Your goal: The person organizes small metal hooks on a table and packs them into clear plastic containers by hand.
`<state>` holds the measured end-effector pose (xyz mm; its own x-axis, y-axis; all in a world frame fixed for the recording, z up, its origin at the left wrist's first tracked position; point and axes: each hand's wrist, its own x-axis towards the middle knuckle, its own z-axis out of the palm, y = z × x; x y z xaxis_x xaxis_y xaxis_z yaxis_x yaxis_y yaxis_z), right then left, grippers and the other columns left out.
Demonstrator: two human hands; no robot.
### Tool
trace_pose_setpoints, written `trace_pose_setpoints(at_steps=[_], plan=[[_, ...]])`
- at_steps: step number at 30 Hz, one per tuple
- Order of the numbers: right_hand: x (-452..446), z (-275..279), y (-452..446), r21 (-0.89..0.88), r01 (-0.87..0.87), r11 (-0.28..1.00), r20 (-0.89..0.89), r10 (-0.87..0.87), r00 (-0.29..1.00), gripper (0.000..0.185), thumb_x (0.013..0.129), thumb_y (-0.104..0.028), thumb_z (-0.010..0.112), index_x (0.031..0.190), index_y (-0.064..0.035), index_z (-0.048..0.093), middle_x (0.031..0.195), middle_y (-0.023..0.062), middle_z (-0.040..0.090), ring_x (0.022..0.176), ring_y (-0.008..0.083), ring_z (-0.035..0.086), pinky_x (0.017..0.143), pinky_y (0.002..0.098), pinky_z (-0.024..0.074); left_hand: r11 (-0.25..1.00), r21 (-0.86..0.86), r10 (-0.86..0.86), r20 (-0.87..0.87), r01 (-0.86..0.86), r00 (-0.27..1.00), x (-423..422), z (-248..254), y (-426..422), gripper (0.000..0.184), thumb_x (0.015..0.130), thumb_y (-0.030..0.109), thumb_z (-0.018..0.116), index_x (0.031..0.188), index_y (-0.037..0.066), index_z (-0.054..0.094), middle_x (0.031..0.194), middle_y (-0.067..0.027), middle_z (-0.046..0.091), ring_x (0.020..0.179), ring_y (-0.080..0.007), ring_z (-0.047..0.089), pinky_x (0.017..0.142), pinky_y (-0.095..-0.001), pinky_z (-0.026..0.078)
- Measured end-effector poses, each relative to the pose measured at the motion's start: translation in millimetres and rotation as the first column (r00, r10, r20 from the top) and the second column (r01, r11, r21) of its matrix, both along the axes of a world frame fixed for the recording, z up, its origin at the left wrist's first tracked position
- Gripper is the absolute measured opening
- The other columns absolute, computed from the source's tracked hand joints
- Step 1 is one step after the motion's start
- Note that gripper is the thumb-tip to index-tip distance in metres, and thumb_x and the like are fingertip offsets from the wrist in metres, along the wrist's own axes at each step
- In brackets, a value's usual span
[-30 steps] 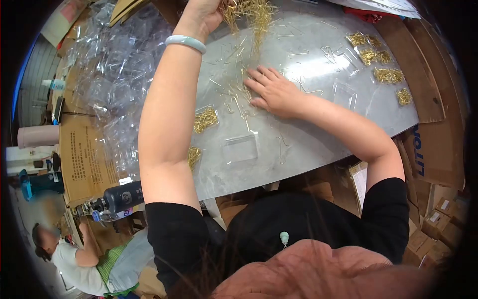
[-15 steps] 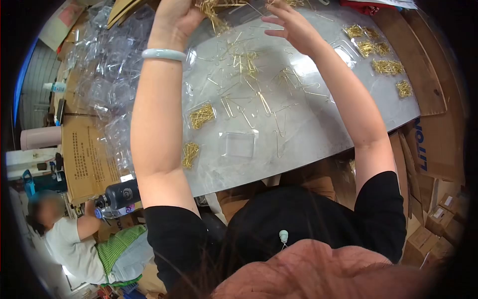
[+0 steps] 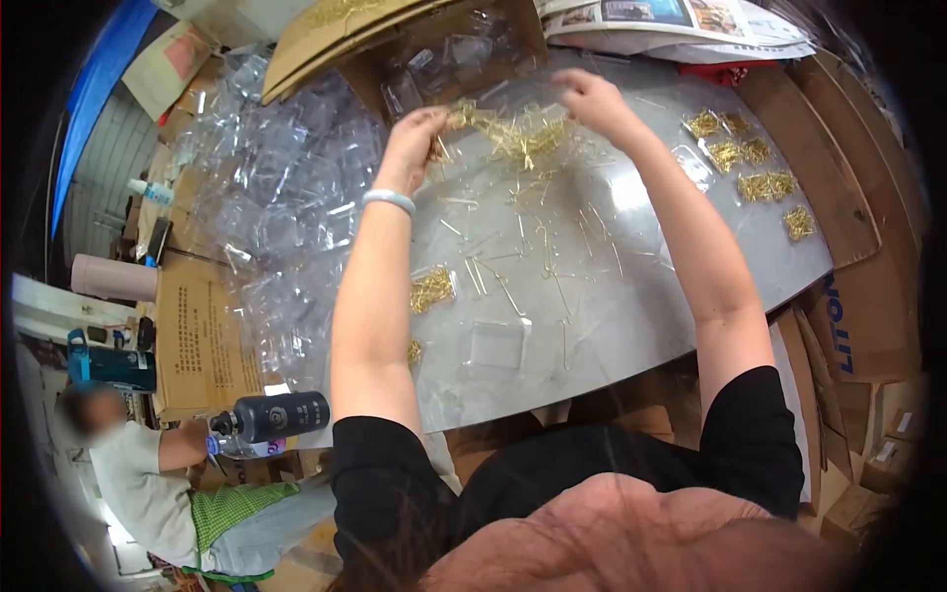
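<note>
My left hand (image 3: 412, 148), with a pale bracelet at its wrist, is closed around some gold wire hooks (image 3: 466, 115) at the far side of the grey table (image 3: 617, 340). To the right, my right hand (image 3: 597, 104) has its fingers drawn together; what they pinch, if anything, is too blurred to tell. A tangled heap of gold hooks (image 3: 528, 148) lies between the hands. Loose hooks (image 3: 500, 283) are scattered nearer me. A flat clear plastic box (image 3: 496, 343) rests near the front edge. Beside my left forearm is a clear pack of gold hooks (image 3: 432, 288).
Clear plastic boxes (image 3: 286, 197) are piled on the left. An open cardboard box (image 3: 395, 44) stands at the back. Several hook packs (image 3: 766, 186) line the right side. A dark bottle (image 3: 281, 415) is by the left corner, near another person (image 3: 148, 483).
The view has shifted, bringing the back box and both whole hands into sight. My right hand's spread fingers have closed. My left hand still holds gold hooks.
</note>
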<state>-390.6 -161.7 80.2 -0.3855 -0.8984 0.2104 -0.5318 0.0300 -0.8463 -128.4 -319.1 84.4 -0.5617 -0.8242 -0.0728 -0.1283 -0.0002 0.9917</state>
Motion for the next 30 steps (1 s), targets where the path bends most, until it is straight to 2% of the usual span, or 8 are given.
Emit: trace_pose_setpoints(at_steps=[1, 4, 8, 11, 21, 24, 27, 30], plan=[[13.1, 8.0, 4.9, 0.119, 0.172, 0.978, -0.466, -0.098, 0.879, 0.029, 0.084, -0.02, 0.064, 0.11, -0.0094, 0.072, 0.13, 0.0135, 0.059, 0.117, 0.0307, 0.059, 0.088, 0.0433, 0.0519, 1.0, 0.023, 0.002, 0.003, -0.002, 1.0, 2.7, -6.0, 0.3, 0.027, 0.095, 0.018, 0.066, 0.119, 0.005, 0.064, 0.097, -0.0038, 0.072, 0.057, -0.0073, 0.053, 0.049, -0.0226, 0.039], [63.3, 11.6, 35.4, 0.113, 0.313, 0.943, -0.908, -0.03, 0.417, 0.024, 0.085, -0.021, 0.066, 0.105, -0.0093, 0.071, 0.116, 0.0122, 0.062, 0.108, 0.0315, 0.061, 0.085, 0.045, 0.0522, 0.999, 0.038, 0.028, 0.064, -0.03, 0.998, 5.6, -11.3, 9.8, 0.03, 0.092, 0.014, 0.069, 0.119, 0.003, 0.064, 0.088, -0.0009, 0.069, 0.059, -0.0065, 0.052, 0.051, -0.0217, 0.039], [102.1, -33.0, 74.2, 0.388, -0.036, 0.921, -0.724, 0.329, 0.607, 0.04, 0.091, -0.035, 0.063, 0.119, -0.0069, 0.063, 0.13, 0.0118, 0.056, 0.125, 0.0331, 0.05, 0.105, 0.0497, 0.0413, 0.978, -0.206, 0.048, 0.143, -0.018, 0.989, 6.7, -18.6, 11.9, 0.03, 0.091, 0.009, 0.067, 0.119, 0.002, 0.063, 0.09, -0.0012, 0.07, 0.063, -0.0062, 0.053, 0.054, -0.0209, 0.04], [114.6, -59.3, 118.3, 0.103, -0.102, 0.989, -0.815, 0.143, 0.561, 0.051, 0.092, -0.041, 0.062, 0.128, -0.0053, 0.057, 0.138, 0.0134, 0.052, 0.134, 0.0346, 0.044, 0.112, 0.0486, 0.0345, 0.97, -0.243, 0.028, 0.054, -0.014, 0.998, 4.8, -11.5, 13.1, 0.028, 0.086, 0.004, 0.067, 0.114, 0.0, 0.065, 0.087, -0.0023, 0.068, 0.063, -0.007, 0.054, 0.055, -0.0225, 0.042], [118.0, -58.0, 172.0, 0.163, -0.244, 0.956, -0.597, 0.292, 0.747, 0.059, 0.096, -0.042, 0.057, 0.143, -0.0065, 0.046, 0.151, 0.0173, 0.04, 0.142, 0.0373, 0.034, 0.117, 0.0472, 0.0286, 0.969, -0.084, 0.185, -0.386, -0.234, 0.904, -33.0, -4.2, 30.8, 0.02, 0.092, 0.001, 0.062, 0.111, 0.003, 0.063, 0.096, -0.0067, 0.072, 0.06, -0.0087, 0.055, 0.055, -0.0235, 0.044], [116.8, -66.6, 162.9, 0.206, -0.344, 0.916, -0.688, 0.385, 0.614, 0.061, 0.097, -0.042, 0.056, 0.145, -0.0075, 0.043, 0.153, 0.0183, 0.038, 0.143, 0.0376, 0.032, 0.117, 0.0458, 0.029, 0.951, -0.107, 0.246, -0.304, -0.29, 0.92, -30.5, -14.9, 23.0, 0.031, 0.088, 0.008, 0.069, 0.117, 0.001, 0.062, 0.104, -0.0109, 0.071, 0.072, -0.0144, 0.063, 0.064, -0.0279, 0.051], [119.1, -75.4, 154.3, 0.111, -0.127, 0.986, -0.725, 0.168, 0.668, 0.056, 0.096, -0.04, 0.057, 0.14, -0.0065, 0.048, 0.149, 0.0188, 0.042, 0.139, 0.0379, 0.037, 0.114, 0.0452, 0.0332, 0.828, -0.548, 0.258, 0.19, -0.115, 0.947, -20.4, -34.9, 10.5, 0.055, 0.082, 0.023, 0.077, 0.127, -0.002, 0.058, 0.116, -0.0159, 0.067, 0.1, -0.0243, 0.065, 0.087, -0.0378, 0.052], [118.2, -56.5, 149.3, 0.177, -0.287, 0.941, -0.509, 0.337, 0.792, 0.047, 0.094, -0.036, 0.058, 0.127, -0.0024, 0.057, 0.136, 0.0175, 0.052, 0.127, 0.0366, 0.047, 0.107, 0.0462, 0.0399, 0.582, -0.798, 0.602, 0.552, 0.156, 0.577, -10.4, 9.2, 78.8, 0.075, 0.075, 0.039, 0.078, 0.137, 0.002, 0.055, 0.132, -0.0257, 0.056, 0.13, -0.0327, 0.049, 0.106, -0.0404, 0.041]])
